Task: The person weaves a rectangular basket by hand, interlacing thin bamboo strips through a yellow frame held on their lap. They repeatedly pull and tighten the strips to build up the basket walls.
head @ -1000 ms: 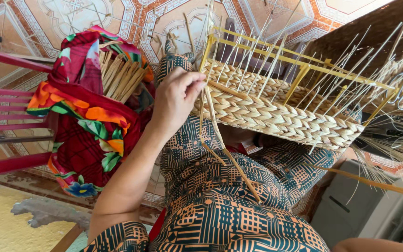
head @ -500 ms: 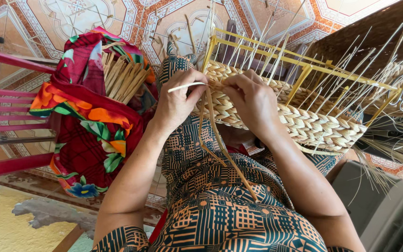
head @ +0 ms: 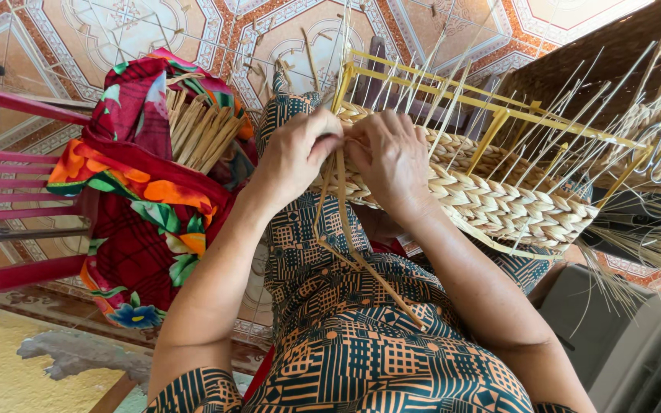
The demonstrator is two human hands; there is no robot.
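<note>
Your hands now closing together at basket [head: 491,203] rim. Left hand [head: 294,153] and right hand [head: 386,157] are both pinching straw strand [head: 343,200] against weave, basket resting on lap. Weaving step looks under way; next move probably needs strand kept taut.

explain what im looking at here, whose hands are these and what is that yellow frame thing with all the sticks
This is one view from a camera worn on a person's head, looking down at their own lap and hands. There is no machine here. The left hand and right hand meet at the edge of a half-woven basket, pinching straw strands that trail down over the patterned clothing. The basket is built around a yellow wire frame, with thin pale stakes standing up from the woven band. To the left, a flowered red cloth holds a bundle of spare straw, beside a red chair. The floor is patterned tile.
</note>
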